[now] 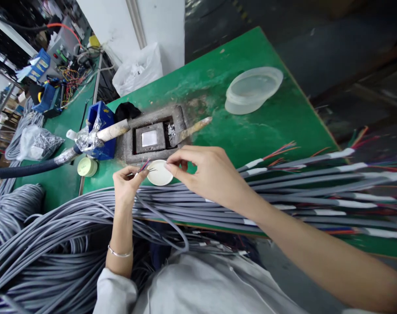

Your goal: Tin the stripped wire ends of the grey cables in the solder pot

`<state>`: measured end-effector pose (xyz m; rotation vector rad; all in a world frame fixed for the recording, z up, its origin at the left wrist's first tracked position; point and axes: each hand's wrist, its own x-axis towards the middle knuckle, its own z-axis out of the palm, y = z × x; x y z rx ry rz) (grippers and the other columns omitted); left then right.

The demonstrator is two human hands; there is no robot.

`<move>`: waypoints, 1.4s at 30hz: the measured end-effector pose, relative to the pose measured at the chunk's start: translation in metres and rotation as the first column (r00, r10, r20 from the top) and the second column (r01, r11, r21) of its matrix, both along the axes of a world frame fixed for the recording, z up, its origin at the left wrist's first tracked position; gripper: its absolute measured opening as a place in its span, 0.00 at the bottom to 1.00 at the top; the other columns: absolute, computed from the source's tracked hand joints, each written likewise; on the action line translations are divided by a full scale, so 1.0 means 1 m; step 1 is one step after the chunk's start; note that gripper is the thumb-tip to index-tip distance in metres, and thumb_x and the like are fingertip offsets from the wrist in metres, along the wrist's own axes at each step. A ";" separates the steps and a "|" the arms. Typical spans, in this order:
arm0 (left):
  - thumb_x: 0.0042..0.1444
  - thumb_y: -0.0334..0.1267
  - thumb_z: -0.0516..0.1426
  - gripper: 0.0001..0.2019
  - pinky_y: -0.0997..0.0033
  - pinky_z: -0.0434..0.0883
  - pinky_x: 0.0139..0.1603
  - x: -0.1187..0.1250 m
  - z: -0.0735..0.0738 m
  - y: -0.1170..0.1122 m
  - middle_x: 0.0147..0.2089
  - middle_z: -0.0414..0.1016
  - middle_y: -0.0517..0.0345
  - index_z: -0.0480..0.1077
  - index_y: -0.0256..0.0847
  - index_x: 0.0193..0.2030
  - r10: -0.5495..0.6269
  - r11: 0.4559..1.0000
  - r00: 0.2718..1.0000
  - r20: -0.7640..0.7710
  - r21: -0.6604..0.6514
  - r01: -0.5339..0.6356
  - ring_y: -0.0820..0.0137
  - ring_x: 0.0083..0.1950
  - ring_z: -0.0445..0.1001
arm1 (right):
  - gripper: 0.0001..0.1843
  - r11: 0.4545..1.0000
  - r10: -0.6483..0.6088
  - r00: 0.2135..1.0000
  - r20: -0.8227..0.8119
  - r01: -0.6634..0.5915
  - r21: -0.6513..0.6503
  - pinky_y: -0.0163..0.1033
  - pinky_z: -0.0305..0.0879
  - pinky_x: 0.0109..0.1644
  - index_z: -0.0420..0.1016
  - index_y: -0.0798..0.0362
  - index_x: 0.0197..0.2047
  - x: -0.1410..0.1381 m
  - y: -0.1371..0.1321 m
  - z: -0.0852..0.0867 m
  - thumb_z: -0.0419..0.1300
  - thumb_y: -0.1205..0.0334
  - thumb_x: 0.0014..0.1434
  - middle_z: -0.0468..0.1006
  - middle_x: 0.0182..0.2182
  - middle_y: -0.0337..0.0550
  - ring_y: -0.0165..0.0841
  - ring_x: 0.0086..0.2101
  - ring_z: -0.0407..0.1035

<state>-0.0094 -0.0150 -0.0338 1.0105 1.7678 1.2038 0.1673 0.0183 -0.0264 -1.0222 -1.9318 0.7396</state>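
At the far left, a heap of loose grey cables spilling off the green table, with a dark corrugated hose above it and a small pale-green tin at the table edge. Next along, the left hand, forearm rising from the lap, pinched closed with thumb against forefinger on the end of a single grey cable. Stripped coloured wires fanning up and to the right out of the fingertips, sheathed length dropping away down and right in a loop toward the body. Long axis of that short free end thus aimed at the round white dish, just beside the wire tips and lying between the two hands. Directly beyond the dish, the grey solder pot sunk in its block, near but apart from both hands. Then the right hand, reaching in from the right across the laid-out cable bundle, thumb and forefinger drawn together over the dish's right rim, other fingers curled; any strand between them too fine to make out. Of the two, left hand the nearer, gripping right behind the wire tips; right fingertips just short of them, across the dish. Farther right and back, a clear plastic bowl, well apart from everything in hand.
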 end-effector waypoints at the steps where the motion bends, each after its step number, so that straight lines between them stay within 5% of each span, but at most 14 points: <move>1: 0.34 0.37 0.65 0.10 0.79 0.45 0.16 0.001 0.002 -0.002 0.11 0.54 0.70 0.68 0.36 0.17 0.011 1.000 0.999 0.043 0.023 -0.013 0.84 0.14 0.47 | 0.06 1.000 -0.005 1.000 0.007 0.005 -0.001 0.33 0.60 0.29 0.75 0.56 0.26 -0.001 0.000 -0.002 0.60 0.70 0.52 0.77 0.23 0.39 0.27 0.23 0.67; 6: 0.29 0.36 0.66 0.11 0.80 0.42 0.14 0.007 0.009 -0.007 0.11 0.55 0.70 0.68 0.35 0.15 0.048 0.994 0.983 0.175 0.087 -0.064 0.85 0.13 0.46 | 0.06 0.999 0.041 0.998 -0.053 -0.041 -0.003 0.33 0.62 0.31 0.76 0.56 0.28 -0.007 -0.001 -0.007 0.59 0.71 0.53 0.79 0.26 0.40 0.28 0.25 0.69; 10: 0.31 0.35 0.65 0.11 0.81 0.41 0.14 0.008 0.012 -0.008 0.10 0.51 0.70 0.66 0.36 0.14 0.048 0.995 0.967 0.252 0.072 -0.068 0.86 0.12 0.44 | 0.01 0.988 0.029 0.994 -0.107 -0.012 0.155 0.35 0.64 0.35 0.76 0.57 0.29 -0.012 -0.005 -0.009 0.62 0.70 0.52 0.78 0.28 0.41 0.30 0.29 0.70; 16: 0.31 0.37 0.65 0.14 0.81 0.40 0.13 0.008 0.011 -0.011 0.10 0.50 0.71 0.63 0.36 0.13 0.009 0.999 0.958 0.286 0.048 -0.023 0.86 0.12 0.43 | 0.03 0.894 -0.048 0.998 -0.048 0.064 0.443 0.39 0.59 0.35 0.74 0.57 0.29 -0.017 -0.009 -0.015 0.61 0.68 0.54 0.77 0.26 0.42 0.33 0.30 0.66; 23: 0.31 0.38 0.65 0.12 0.78 0.43 0.15 0.002 0.009 -0.007 0.11 0.52 0.70 0.66 0.36 0.14 -0.032 0.999 0.987 0.157 -0.011 0.035 0.84 0.14 0.45 | 0.08 0.796 0.019 0.991 0.130 -0.093 0.598 0.41 0.53 0.36 0.74 0.55 0.29 -0.013 -0.004 -0.015 0.58 0.74 0.56 0.80 0.29 0.38 0.34 0.34 0.64; 27: 0.33 0.37 0.64 0.09 0.76 0.49 0.19 -0.002 0.002 0.003 0.14 0.59 0.66 0.69 0.35 0.16 -0.081 0.996 0.988 -0.133 -0.040 0.076 0.81 0.18 0.53 | 0.05 0.817 -0.097 0.985 0.145 -0.004 0.576 0.42 0.55 0.36 0.76 0.55 0.34 -0.005 0.003 -0.014 0.59 0.69 0.57 0.81 0.32 0.40 0.36 0.35 0.66; 32: 0.37 0.35 0.60 0.05 0.75 0.53 0.23 -0.001 -0.006 0.011 0.15 0.61 0.66 0.73 0.35 0.19 -0.173 0.979 0.898 -0.405 -0.168 0.113 0.78 0.20 0.56 | 0.06 0.858 -0.188 0.978 0.088 0.120 0.500 0.42 0.60 0.36 0.76 0.57 0.36 0.002 0.009 -0.012 0.59 0.66 0.56 0.80 0.31 0.46 0.39 0.35 0.69; 42: 0.37 0.32 0.59 0.03 0.76 0.53 0.23 0.002 -0.008 0.012 0.14 0.60 0.66 0.73 0.36 0.19 -0.209 0.973 0.844 -0.493 -0.191 0.129 0.77 0.20 0.56 | 0.05 0.923 -0.155 0.983 0.101 0.108 0.369 0.44 0.62 0.39 0.76 0.52 0.35 0.003 0.007 -0.008 0.58 0.66 0.57 0.80 0.32 0.45 0.40 0.37 0.70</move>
